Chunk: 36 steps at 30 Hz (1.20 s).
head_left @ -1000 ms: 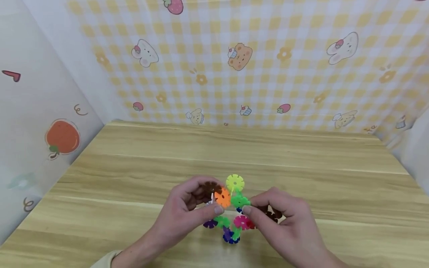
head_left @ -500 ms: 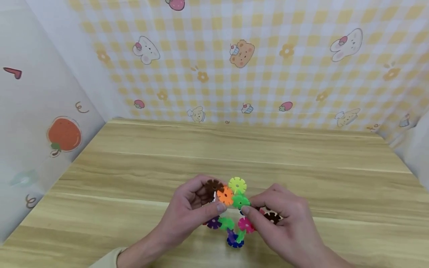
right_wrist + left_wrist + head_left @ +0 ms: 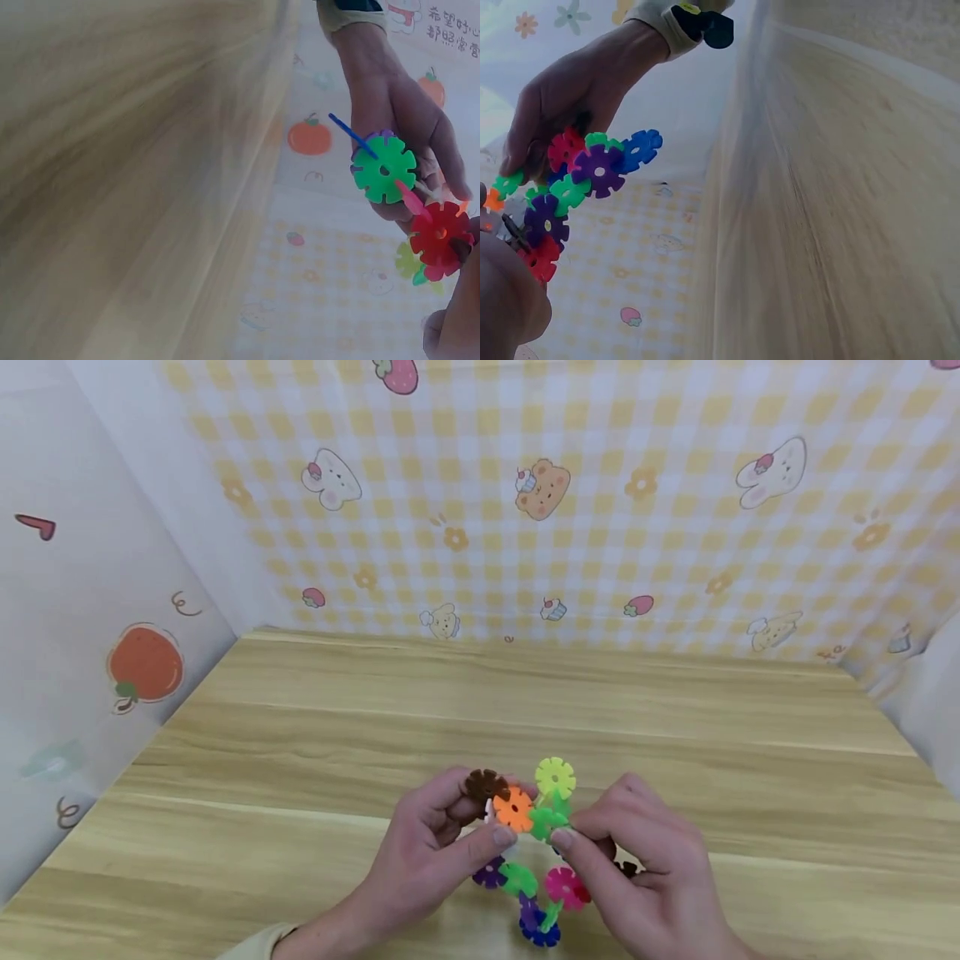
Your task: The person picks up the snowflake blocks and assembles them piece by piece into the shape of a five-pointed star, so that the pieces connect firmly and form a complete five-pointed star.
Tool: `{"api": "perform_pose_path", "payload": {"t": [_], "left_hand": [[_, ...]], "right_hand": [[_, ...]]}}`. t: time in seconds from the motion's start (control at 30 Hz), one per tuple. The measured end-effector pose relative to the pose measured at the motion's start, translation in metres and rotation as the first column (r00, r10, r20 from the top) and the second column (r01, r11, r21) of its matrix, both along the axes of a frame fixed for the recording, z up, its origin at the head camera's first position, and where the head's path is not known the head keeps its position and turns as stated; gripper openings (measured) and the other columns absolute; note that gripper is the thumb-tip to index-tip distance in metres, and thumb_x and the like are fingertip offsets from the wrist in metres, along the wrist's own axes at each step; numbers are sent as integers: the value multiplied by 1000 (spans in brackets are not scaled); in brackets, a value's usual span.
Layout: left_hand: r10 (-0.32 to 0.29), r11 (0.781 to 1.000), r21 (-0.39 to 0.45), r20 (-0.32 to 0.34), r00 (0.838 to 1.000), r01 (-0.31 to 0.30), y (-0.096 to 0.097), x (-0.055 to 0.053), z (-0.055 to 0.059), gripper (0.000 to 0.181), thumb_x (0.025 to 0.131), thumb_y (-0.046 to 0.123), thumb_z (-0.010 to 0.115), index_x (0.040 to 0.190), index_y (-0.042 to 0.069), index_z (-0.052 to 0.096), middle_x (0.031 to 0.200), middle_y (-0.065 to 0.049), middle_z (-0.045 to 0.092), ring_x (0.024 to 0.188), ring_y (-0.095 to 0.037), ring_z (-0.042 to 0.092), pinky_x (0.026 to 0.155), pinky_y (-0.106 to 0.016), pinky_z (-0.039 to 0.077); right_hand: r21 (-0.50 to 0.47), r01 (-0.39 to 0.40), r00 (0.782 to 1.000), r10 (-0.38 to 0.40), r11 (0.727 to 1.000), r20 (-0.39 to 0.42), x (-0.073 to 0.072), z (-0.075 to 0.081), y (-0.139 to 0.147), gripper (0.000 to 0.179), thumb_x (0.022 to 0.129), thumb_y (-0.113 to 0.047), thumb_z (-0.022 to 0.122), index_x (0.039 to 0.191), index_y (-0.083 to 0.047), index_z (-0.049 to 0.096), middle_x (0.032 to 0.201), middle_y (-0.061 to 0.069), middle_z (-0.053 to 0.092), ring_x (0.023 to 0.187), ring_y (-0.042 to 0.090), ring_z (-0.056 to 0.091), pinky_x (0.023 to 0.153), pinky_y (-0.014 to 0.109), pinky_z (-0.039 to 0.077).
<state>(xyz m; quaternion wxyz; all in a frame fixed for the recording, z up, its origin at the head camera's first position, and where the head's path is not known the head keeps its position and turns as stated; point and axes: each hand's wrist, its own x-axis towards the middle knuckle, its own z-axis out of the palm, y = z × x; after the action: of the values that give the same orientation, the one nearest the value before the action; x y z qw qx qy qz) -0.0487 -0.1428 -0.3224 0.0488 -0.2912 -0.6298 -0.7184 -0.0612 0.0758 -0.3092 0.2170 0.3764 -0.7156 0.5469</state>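
Notched flower-shaped plastic discs, slotted together, form a colourful ring held up over the table. My left hand (image 3: 427,847) grips its left side, thumb by the orange disc (image 3: 513,810) and fingers behind the brown disc (image 3: 486,784). My right hand (image 3: 652,860) pinches the green disc (image 3: 548,823) between thumb and forefinger. Above that stands a yellow disc (image 3: 555,778). Lower down hang a pink disc (image 3: 562,887) and a dark blue disc (image 3: 540,933). A purple disc (image 3: 598,172) shows in the left wrist view, a red disc (image 3: 441,234) in the right. Fingers hide some discs.
The wood-grain table (image 3: 480,702) stretches away beyond the hands. Behind it rises a yellow-checked cloth (image 3: 585,535) with cartoon prints. A pale printed wall (image 3: 67,635) borders the table on the left.
Both hands and the disc ring have shifted slightly right and down in the head view. The yellow and green discs sit a little farther right of the orange one.
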Motion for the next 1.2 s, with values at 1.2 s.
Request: {"api": "perform_pose_path", "payload": {"t": [1.2], "left_hand": [[-148, 933, -355, -216, 965, 63, -6, -5, 16, 30, 95, 0, 69, 125, 3, 66, 121, -12, 74, 107, -16, 72, 88, -34, 61]], "right_hand": [[385, -106, 990, 135, 917, -49, -4, 21, 18, 36, 78, -7, 86, 72, -33, 62, 71, -28, 45, 76, -8, 41, 61, 5, 33]]}}
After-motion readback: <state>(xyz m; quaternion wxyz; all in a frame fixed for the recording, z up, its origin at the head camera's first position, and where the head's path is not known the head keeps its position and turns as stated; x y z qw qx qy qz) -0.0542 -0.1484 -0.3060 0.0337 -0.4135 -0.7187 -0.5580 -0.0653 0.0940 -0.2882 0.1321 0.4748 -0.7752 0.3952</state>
